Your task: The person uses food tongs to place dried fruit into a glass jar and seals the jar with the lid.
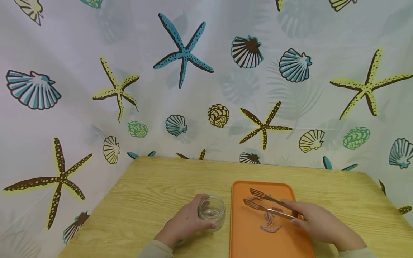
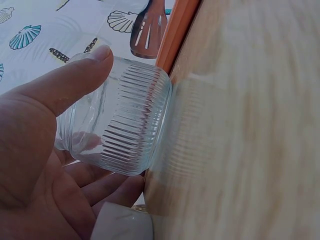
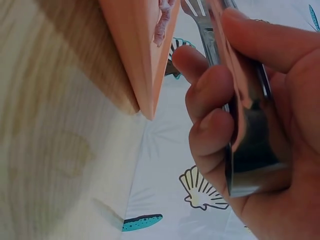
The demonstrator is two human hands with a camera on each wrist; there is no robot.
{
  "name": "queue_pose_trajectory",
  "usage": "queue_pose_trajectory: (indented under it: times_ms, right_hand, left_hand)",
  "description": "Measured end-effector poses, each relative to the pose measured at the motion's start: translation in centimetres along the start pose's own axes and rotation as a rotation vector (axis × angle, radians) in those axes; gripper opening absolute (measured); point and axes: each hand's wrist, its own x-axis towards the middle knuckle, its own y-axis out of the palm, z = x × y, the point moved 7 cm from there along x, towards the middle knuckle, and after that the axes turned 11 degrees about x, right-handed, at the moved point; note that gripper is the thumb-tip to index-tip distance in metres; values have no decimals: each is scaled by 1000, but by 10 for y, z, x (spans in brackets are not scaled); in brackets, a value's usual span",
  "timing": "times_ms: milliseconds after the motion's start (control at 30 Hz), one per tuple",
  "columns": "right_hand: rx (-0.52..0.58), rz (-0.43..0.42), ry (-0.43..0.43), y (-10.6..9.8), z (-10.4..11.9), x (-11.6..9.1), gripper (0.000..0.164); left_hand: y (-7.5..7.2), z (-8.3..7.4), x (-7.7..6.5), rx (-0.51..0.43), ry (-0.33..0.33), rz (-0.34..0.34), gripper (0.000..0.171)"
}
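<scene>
My left hand point(image 1: 188, 220) curls its thumb and fingers around a clear glass jar point(image 1: 212, 211), which stands upright on the table; ribbed sides show in the left wrist view. In my right hand point(image 1: 317, 222) is a pair of metal tongs point(image 3: 250, 125), gripped near the closed end. Their slotted tips stand apart over an orange tray point(image 1: 245, 243). Several thin, pinkish-brown strips point(image 1: 270, 228) lie on the tray below the tongs. What the strips are made of I cannot tell.
The wood-patterned table point(image 1: 145, 193) reaches back to a white curtain point(image 1: 200, 107) printed with starfish and shells. The tray has a low raised rim and lies just right of the jar. Behind my left wrist, a rounded object is mostly hidden.
</scene>
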Motion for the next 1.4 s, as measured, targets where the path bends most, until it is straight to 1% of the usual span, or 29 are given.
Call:
queue_pose_trajectory:
  times_ms: [200,433,533,867,1100,1233,1400]
  right_hand:
    - [22,12,22,1,-8,0,56]
    - [11,-24,66,-2,-11,-2,55]
    - [-4,-33,70,-5,-11,-4,54]
    - [-55,-35,7,-7,-9,-3,50]
    - [-104,-76,32,-9,-8,-5,47]
    - [-125,-91,8,-10,-4,-6,46]
    - [-124,-81,-33,-10,1,-5,47]
  left_hand:
    - [1,1,0,-12,3,3,92]
    - [1,1,0,-14,10,1,93]
    - [1,1,0,-14,11,-2,93]
    - [1,1,0,-3,4,-4,93]
    - [0,-1,0,-17,5,-2,93]
    - [0,0,0,-14,-1,1,93]
    - [1,1,0,-14,-7,2,93]
